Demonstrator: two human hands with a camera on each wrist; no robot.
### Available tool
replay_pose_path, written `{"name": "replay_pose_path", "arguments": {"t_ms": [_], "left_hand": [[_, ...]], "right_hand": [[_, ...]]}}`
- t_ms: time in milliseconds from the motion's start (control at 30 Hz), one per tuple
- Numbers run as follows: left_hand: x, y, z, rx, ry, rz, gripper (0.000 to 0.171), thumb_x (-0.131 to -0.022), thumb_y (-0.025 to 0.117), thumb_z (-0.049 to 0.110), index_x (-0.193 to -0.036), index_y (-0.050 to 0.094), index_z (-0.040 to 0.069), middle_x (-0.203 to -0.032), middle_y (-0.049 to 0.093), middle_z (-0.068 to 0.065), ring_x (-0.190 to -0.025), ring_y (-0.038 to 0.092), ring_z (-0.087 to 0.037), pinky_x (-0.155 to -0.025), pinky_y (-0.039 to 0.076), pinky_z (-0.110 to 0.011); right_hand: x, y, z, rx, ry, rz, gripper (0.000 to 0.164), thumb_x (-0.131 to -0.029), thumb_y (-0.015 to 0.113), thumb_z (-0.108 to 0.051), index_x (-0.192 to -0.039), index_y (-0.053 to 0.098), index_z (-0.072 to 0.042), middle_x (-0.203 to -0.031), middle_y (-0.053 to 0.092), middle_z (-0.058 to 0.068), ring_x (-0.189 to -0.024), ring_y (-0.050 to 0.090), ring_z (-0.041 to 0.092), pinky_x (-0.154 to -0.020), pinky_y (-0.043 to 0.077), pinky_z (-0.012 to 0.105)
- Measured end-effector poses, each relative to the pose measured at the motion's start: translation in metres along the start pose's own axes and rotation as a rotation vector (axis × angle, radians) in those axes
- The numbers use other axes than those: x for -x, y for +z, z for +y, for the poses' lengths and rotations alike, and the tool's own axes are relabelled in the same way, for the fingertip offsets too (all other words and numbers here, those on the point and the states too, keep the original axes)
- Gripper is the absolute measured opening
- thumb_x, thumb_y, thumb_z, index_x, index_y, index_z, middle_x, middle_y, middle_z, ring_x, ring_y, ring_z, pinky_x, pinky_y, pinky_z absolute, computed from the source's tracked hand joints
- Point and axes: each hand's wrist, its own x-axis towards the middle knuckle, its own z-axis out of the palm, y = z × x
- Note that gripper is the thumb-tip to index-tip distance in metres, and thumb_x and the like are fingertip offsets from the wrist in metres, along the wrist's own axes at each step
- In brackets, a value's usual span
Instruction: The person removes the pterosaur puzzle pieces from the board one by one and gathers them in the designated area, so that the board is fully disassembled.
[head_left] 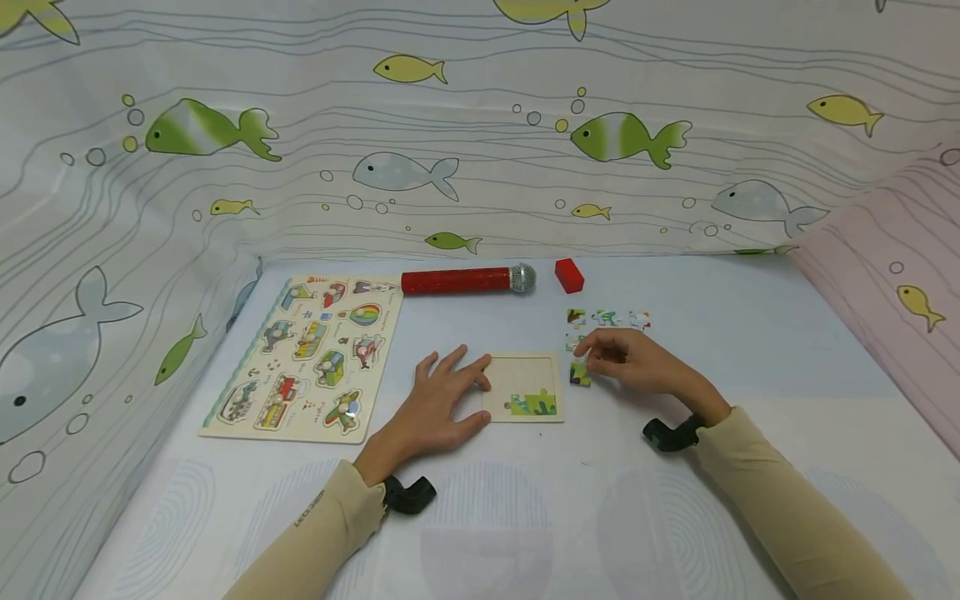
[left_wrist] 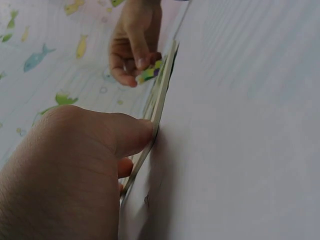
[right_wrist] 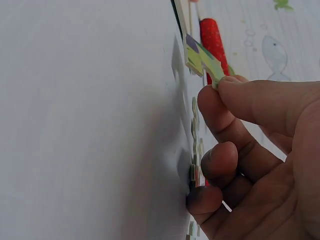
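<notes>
Between thumb and index finger, my right hand (head_left: 637,362) pinches a green jigsaw puzzle piece (head_left: 580,374) just right of a small wooden puzzle tray (head_left: 525,371). The right wrist view shows the piece (right_wrist: 205,57) held tilted, its other fingers curled beneath. My left hand (head_left: 435,408) lies at the tray's left side with fingers spread; its thumb (left_wrist: 135,132) touches the tray's edge. Joined green pieces (head_left: 536,405) fill the tray's lower right part, and the rest of its base is bare wood. Several loose puzzle pieces (head_left: 607,317) lie behind the right hand, partly hidden by it.
A large peg puzzle board (head_left: 307,358) with vehicle pictures lies on the left. At the back are a red toy microphone (head_left: 457,281) and a red block (head_left: 569,276). A fish-print cloth (head_left: 495,125) rises behind the table.
</notes>
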Motion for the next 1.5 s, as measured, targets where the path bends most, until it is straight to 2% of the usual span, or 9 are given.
{"name": "replay_pose_path", "arguments": {"t_ms": [333,633,867,1067,1500], "left_hand": [[0.001,-0.001,0.000,0.008,0.002,0.001,0.031,-0.092,0.064,0.041,-0.118,0.065,0.024,-0.160,0.046,-0.002,-0.157,0.025,-0.034,-0.121,0.008,-0.064],[0.001,-0.003,0.001,0.011,0.005,-0.009,0.031,-0.092,0.064,0.041,-0.118,0.064,0.024,-0.160,0.045,-0.002,-0.157,0.024,-0.033,-0.122,0.007,-0.063],[0.000,-0.002,0.000,0.011,0.011,-0.004,0.031,-0.092,0.064,0.040,-0.118,0.065,0.023,-0.160,0.046,-0.003,-0.157,0.025,-0.034,-0.121,0.008,-0.065],[0.001,-0.002,0.000,0.006,0.003,-0.007,0.030,-0.092,0.064,0.041,-0.117,0.064,0.024,-0.160,0.045,-0.001,-0.157,0.024,-0.033,-0.122,0.007,-0.064],[0.000,-0.002,-0.001,0.004,0.005,-0.010,0.031,-0.092,0.064,0.041,-0.118,0.064,0.024,-0.161,0.045,-0.002,-0.157,0.025,-0.033,-0.122,0.007,-0.063]], "right_hand": [[-0.004,0.004,0.001,0.126,0.016,0.003,0.019,-0.095,0.070,-0.007,-0.112,0.072,-0.015,-0.084,0.064,-0.004,-0.074,0.052,0.011,-0.067,0.043,0.022],[-0.003,0.005,-0.004,0.150,-0.001,0.012,0.023,-0.093,0.070,-0.004,-0.115,0.073,-0.010,-0.087,0.064,-0.004,-0.074,0.052,0.010,-0.067,0.044,0.021],[-0.001,0.008,-0.005,0.231,-0.010,0.007,0.033,-0.084,0.084,-0.021,-0.115,0.074,-0.015,-0.090,0.065,-0.003,-0.075,0.052,0.014,-0.067,0.044,0.023],[-0.001,0.011,-0.008,0.315,-0.024,-0.001,0.031,-0.083,0.085,-0.023,-0.113,0.076,-0.018,-0.094,0.067,-0.006,-0.077,0.053,0.013,-0.067,0.045,0.023],[-0.005,0.012,-0.008,0.323,-0.040,0.002,0.029,-0.084,0.084,-0.018,-0.112,0.077,-0.015,-0.097,0.069,-0.004,-0.075,0.053,0.014,-0.066,0.045,0.023]]}}
